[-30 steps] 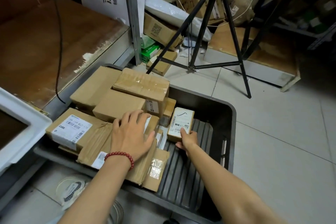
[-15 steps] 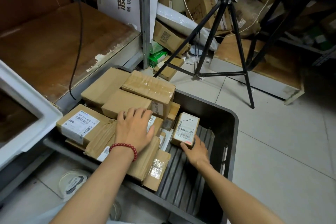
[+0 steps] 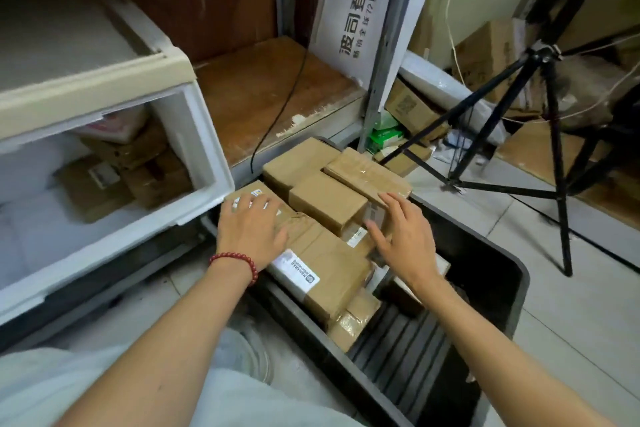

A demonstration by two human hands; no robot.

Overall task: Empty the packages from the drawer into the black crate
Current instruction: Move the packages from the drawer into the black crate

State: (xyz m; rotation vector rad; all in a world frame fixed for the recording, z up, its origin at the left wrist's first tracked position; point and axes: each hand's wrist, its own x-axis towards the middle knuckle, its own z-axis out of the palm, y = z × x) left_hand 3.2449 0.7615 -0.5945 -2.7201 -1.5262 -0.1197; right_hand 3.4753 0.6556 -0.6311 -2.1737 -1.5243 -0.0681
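At the far left the white drawer [image 3: 207, 163] stood pulled open, and several brown packages [image 3: 104, 180] lay at its far side, so the emptying was not yet done. Just right of the drawer's corner, the left hand [image 3: 251, 227] lay flat with straight fingers on a labelled package [image 3: 325, 263] at the left end of the black crate [image 3: 512, 274], gripping nothing. The pile in the crate [image 3: 329, 201] was heaped toward the left and far side. The right hand [image 3: 407, 243], fingers spread and relaxed, rested against the small boxes at the pile's right edge, below a taped box [image 3: 367, 173], and also held nothing.

The step looked like settling the pile. To do it well, both palms should press evenly and nudge the boxes flat, so that none tips over the near-left rim. The bare ribbed floor [image 3: 398, 350] at the near right offered room, so the next packages would sit better there than on top. A tripod [image 3: 540, 135] stood well apart on the right.
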